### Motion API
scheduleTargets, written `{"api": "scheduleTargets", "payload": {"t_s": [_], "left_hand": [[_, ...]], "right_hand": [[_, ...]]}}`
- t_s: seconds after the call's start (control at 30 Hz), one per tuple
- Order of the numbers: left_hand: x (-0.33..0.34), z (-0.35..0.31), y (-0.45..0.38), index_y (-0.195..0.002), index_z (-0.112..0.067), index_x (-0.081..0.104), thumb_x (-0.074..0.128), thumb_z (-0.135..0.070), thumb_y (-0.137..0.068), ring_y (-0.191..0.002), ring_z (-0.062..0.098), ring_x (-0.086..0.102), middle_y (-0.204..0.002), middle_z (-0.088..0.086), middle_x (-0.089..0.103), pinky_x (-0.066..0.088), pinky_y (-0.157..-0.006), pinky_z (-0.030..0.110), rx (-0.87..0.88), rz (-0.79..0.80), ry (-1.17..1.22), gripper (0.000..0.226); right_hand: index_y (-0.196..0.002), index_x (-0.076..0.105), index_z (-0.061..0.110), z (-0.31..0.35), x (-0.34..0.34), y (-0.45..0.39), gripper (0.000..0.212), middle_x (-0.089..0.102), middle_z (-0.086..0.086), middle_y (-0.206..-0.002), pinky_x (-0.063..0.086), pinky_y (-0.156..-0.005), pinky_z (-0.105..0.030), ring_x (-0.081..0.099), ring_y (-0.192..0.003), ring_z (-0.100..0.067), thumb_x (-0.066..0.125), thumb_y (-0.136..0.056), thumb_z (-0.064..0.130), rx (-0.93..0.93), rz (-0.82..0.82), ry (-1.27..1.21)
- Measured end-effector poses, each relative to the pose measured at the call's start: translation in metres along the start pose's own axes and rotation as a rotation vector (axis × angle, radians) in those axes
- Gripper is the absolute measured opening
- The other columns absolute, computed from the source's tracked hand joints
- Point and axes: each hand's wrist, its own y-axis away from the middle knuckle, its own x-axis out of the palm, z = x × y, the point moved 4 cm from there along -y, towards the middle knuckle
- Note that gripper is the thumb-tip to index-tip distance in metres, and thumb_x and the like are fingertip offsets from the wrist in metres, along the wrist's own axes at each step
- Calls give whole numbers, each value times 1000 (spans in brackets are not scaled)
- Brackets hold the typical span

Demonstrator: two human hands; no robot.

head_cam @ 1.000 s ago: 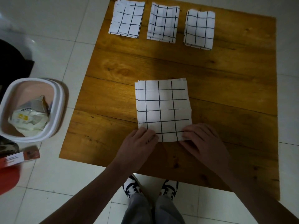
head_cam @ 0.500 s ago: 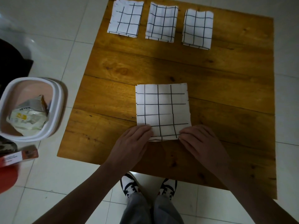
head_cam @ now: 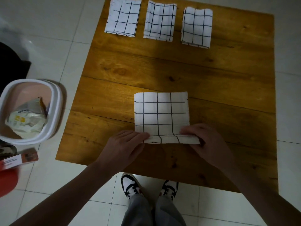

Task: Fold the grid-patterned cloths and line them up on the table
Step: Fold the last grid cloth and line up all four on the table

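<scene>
four grid cloths on wooden table [head_cam: 228,82], three folded cloths [head_cam: 160,22] in a row along far edge, fourth cloth [head_cam: 162,114] near front, left hand [head_cam: 124,148] and right hand [head_cam: 206,142] pinching its lifted near edge, white bin [head_cam: 53,111] holding wrappers on floor left

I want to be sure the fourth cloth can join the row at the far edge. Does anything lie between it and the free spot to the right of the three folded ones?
Nothing visible: bare table separates the cloth from that spot.
</scene>
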Motion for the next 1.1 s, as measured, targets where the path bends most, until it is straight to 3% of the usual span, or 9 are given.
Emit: {"api": "scheduleTargets", "payload": {"t_s": [0.17, 0.27, 0.37, 0.5, 0.57, 0.7, 0.9, 1.0, 1.1], "left_hand": [[2, 13, 1, -130, -16, 66, 62, -32, -96, -119, 13, 60, -127, 0, 69, 52, -98, 33, -167, 5, 7, 38], [8, 23, 2, -126, -18, 70, 68, -26, -93, -135, 15, 51, -141, -3, 61, 46, -110, 39, -229, 22, 42, 33], [12, 26, 4, -119, -18, 73, 56, -34, -101, -134, 13, 52, -139, -6, 63, 48, -108, 42, -225, 32, 44, 29], [12, 23, 4, -115, -15, 74, 51, -36, -102, -124, 15, 58, -125, -2, 71, 49, -101, 43, -265, -40, 22, 33], [11, 22, 2, -111, -16, 72, 52, -34, -102, -117, 16, 58, -115, -2, 73, 46, -96, 40, -301, -92, 17, 28], [13, 21, 1, -100, -21, 65, 53, -32, -102, -99, 12, 55, -99, -8, 65, 48, -85, 41, -400, -154, 58, 16], [13, 10, -10, -101, -21, 67, 57, -31, -102, -85, 5, 48, -89, -22, 49, 50, -73, 40, -553, -236, 122, 14], [14, 9, -12, -101, -21, 69, 64, -25, -100, -82, 10, 53, -88, -30, 45, 52, -72, 39, -634, -251, 138, 7], [16, 12, -13, -102, -23, 68, 57, -36, -100, -78, 9, 54, -85, -15, 56, 51, -67, 34, -693, -239, 140, 18]], "right_hand": [[-120, 72, 27, -3, 0, -1, 30, 59, 22, -121, 38, -101, -23, 47, -118, 10, 59, -96, 39, -18, -18, 48], [-119, 71, 26, -6, 3, 3, 33, 64, 21, -129, 41, -111, -27, 49, -129, 10, 56, -97, 46, -29, 6, 23], [-119, 73, 20, -4, 1, 5, 33, 67, 15, -131, 45, -111, -33, 54, -131, 3, 58, -99, 42, -10, -49, -24], [-120, 72, 20, 1, -1, 3, 26, 67, 15, -128, 43, -109, -26, 56, -130, -2, 62, -102, 37, 38, -94, -71], [-118, 69, 25, 3, -3, 0, 23, 64, 23, -118, 47, -96, -12, 60, -116, 4, 62, -100, 38, 144, -127, -146], [-120, 61, 32, 9, -3, -7, 22, 62, 28, -104, 48, -77, -4, 60, -98, 17, 65, -98, 30, 306, -199, -275], [-112, 62, 34, 12, 1, -21, 10, 68, 16, -94, 55, -68, -16, 65, -89, 2, 61, -102, 35, 411, -301, -289], [-117, 62, 31, 13, 5, -27, 15, 68, 19, -101, 54, -73, -11, 65, -94, 7, 61, -103, 33, 430, -336, -307], [-124, 65, 22, 13, 7, -34, 23, 68, 18, -107, 56, -77, -14, 66, -99, 7, 59, -104, 33, 450, -347, -318]]}}
